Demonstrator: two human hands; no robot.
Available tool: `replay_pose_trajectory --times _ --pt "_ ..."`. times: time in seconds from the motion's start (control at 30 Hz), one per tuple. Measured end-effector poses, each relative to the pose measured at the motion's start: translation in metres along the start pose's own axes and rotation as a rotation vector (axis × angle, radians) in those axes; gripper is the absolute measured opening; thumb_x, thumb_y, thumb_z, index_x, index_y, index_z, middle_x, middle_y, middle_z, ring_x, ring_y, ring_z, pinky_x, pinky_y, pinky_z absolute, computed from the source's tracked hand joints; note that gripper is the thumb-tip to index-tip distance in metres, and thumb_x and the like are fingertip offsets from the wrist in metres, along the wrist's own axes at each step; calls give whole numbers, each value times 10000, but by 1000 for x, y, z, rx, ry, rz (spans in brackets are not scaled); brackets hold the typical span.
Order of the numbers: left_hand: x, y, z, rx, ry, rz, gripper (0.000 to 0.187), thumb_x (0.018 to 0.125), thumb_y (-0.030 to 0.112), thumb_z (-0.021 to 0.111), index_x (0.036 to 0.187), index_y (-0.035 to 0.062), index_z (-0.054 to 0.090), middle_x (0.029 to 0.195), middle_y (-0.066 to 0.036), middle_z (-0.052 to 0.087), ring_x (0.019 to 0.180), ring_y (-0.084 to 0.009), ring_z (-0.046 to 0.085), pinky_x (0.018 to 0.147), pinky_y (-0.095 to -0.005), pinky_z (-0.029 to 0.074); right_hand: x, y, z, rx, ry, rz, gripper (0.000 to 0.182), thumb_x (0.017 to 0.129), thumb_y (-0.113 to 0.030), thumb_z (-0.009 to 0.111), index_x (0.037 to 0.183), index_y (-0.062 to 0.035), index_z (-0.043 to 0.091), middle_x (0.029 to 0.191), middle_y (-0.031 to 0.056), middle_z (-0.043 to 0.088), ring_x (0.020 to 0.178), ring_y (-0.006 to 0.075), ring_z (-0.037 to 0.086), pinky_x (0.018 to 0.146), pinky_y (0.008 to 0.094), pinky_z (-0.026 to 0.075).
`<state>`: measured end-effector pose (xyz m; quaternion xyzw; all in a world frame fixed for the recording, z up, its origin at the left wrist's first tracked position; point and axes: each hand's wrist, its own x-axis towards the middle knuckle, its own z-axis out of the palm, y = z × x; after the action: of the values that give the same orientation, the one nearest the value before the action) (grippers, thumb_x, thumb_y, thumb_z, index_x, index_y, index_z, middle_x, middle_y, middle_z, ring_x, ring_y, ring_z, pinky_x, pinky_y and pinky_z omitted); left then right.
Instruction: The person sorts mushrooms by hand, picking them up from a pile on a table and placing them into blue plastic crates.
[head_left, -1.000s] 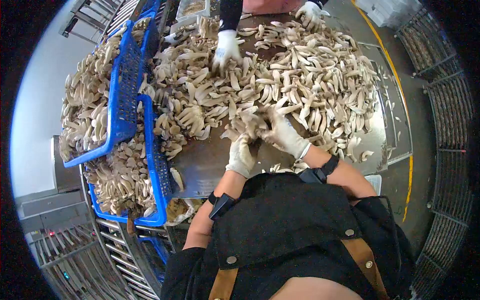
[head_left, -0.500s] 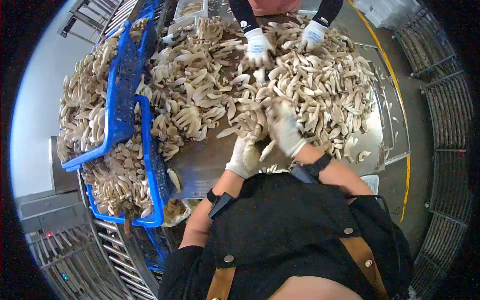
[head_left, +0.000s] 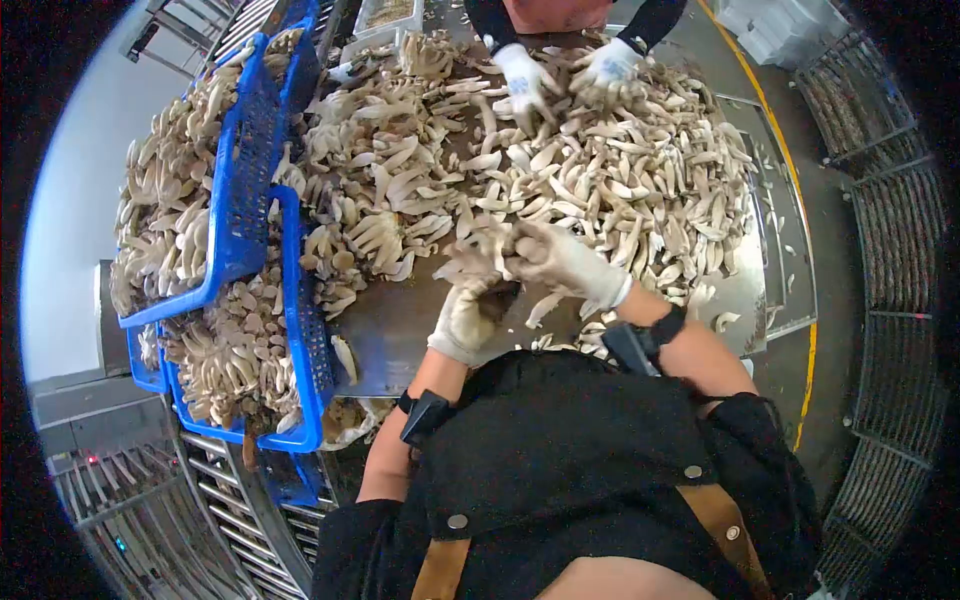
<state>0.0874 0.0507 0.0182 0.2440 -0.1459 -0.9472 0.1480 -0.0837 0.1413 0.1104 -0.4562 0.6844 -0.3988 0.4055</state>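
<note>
My gloved left hand [head_left: 466,318] is closed around the base of a mushroom cluster [head_left: 478,252] over the near part of the metal table [head_left: 385,335]. My gloved right hand [head_left: 560,262] is against the upper right of that cluster, fingers curled and smeared by motion; whether it grips a stem cannot be made out. Loose single mushrooms [head_left: 640,170] are heaped beyond and to the right of my right hand. Uncut mushroom clumps [head_left: 380,235] lie on the left part of the table.
A co-worker's white-gloved hands [head_left: 525,85] work in the far side of the heap. Blue crates [head_left: 240,190] full of mushrooms stand at the left beside a roller conveyor [head_left: 225,495]. Wire racks [head_left: 900,240] stand at the right, past a yellow floor line [head_left: 808,370].
My right hand has moved left and turned toward the cluster. My left hand has shifted slightly left with the cluster. The co-worker's hands have moved within the far heap.
</note>
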Motion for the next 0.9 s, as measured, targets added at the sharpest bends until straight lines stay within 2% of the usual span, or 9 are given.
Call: replay_pose_trajectory --times 0.07,0.13,0.3,0.43,0.6,0.63,0.67,0.8,0.9 --pt "-2 11 -2 -60 -52 46 232 795 -5 542 1026 6 548 1009 -94 586 943 -213 576 863 -357 471 -8 11 -13 788 -111 225 358 811 -43 631 1132 -34 474 897 68 591 850 102 585 712 209 512" --pt "5 16 -21 38 -24 91 238 790 -24 542 1024 12 554 1010 -85 584 939 -196 569 860 -328 462 4 28 -14 856 195 29 431 800 -38 641 1178 -44 434 913 56 565 835 101 576 708 187 524" --pt "-3 11 30 161 47 50 280 791 19 552 1071 9 555 1038 -97 605 929 -228 598 880 -355 479 9 28 24 -132 238 -247 388 738 -151 672 1062 2 525 913 119 553 843 203 561 729 326 453" --pt "1 19 5 288 35 -11 302 815 21 563 1116 2 549 1046 -90 604 930 -197 599 811 -328 513 0 7 18 -332 128 -404 431 717 -150 693 1090 2 542 1010 184 540 952 270 539 847 354 432" --pt "-7 17 53 136 28 2 217 810 -4 556 1025 -4 588 990 -68 609 837 -156 603 724 -302 527 10 16 18 173 -13 -83 493 757 -140 671 1205 -26 499 908 97 547 791 164 502 732 296 433" --pt "-15 23 44 609 -145 111 174 856 19 482 1013 -7 552 987 -97 588 903 -245 596 799 -330 520 0 2 15 34 98 -142 426 787 -141 653 1167 -15 506 851 68 526 743 131 465 696 258 414" --pt "4 32 2 179 -97 -172 178 865 28 447 979 -37 567 1003 -127 582 928 -258 593 815 -338 513 -3 -3 14 15 122 -185 404 791 -155 655 1142 -12 513 846 70 523 744 133 468 697 260 417" --pt "8 10 12 644 -117 42 292 892 107 446 1165 9 480 1055 -75 595 912 -232 598 796 -317 503 15 31 32 -307 108 -273 411 782 -254 686 1063 -3 524 911 86 541 772 159 520 718 298 448" --pt "20 9 -17 421 -167 18 266 864 74 511 1128 43 498 1062 -53 586 909 -188 582 811 -321 491 16 32 20 361 60 -122 384 801 -170 659 1100 2 490 928 67 564 809 177 564 744 302 474"
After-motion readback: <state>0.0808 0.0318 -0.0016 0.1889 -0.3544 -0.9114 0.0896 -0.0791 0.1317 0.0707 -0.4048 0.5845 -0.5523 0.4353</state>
